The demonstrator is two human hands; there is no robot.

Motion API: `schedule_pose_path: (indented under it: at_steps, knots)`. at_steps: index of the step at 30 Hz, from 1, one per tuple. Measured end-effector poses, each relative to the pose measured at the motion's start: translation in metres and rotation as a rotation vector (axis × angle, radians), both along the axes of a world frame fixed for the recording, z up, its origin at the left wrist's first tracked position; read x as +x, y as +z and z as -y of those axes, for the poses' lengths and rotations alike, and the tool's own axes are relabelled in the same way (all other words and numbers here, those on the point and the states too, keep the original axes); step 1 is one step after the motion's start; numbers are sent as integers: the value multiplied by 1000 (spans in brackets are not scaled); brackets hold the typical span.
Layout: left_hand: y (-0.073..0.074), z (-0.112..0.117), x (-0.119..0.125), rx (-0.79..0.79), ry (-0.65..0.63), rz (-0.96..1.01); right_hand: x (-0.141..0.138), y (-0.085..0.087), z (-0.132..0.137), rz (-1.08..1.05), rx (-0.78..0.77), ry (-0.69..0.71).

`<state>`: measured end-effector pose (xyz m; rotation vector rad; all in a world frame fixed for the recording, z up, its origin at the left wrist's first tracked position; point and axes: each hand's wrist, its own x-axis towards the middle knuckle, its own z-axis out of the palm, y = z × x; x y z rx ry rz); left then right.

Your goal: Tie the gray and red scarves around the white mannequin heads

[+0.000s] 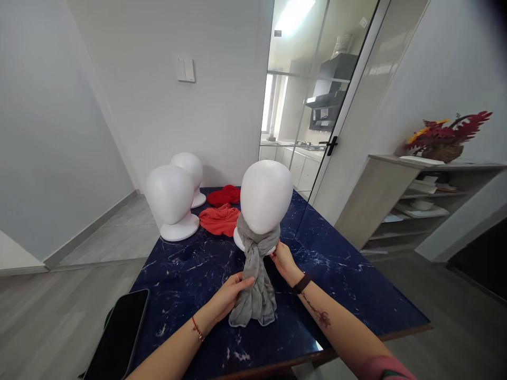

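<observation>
A white mannequin head (266,192) stands upright on the table, with a grey scarf (257,295) wrapped and knotted around its neck. The scarf's ends hang down the front and spread over the tabletop. My left hand (230,293) pinches the left side of the hanging part, thumb on top. At the right side of the neck, my right hand (285,262) is closed near the scarf's edge and the head's base; its fingertips are partly hidden, so what they grip is hard to make out.
Two more white mannequin heads (171,195) stand at the back left. A coral cloth (220,219) and a red cloth (224,196) lie behind the scarf. A phone (119,332) is at the left front of the dark blue marbled table (336,269). A shelf (396,206) stands right.
</observation>
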<state>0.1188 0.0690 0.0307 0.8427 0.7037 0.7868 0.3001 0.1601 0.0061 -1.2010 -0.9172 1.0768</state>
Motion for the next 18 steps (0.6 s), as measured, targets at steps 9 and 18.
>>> schedule_pose_path:
  at_steps: [9, 18]
  knots:
    - [-23, -24, -23, 380, 345, -379, 56, 5, -38, -149, -88, -143]
    - [-13, -15, -18, 542, 278, -620, 153, 9, -148, 31, -79, -287]
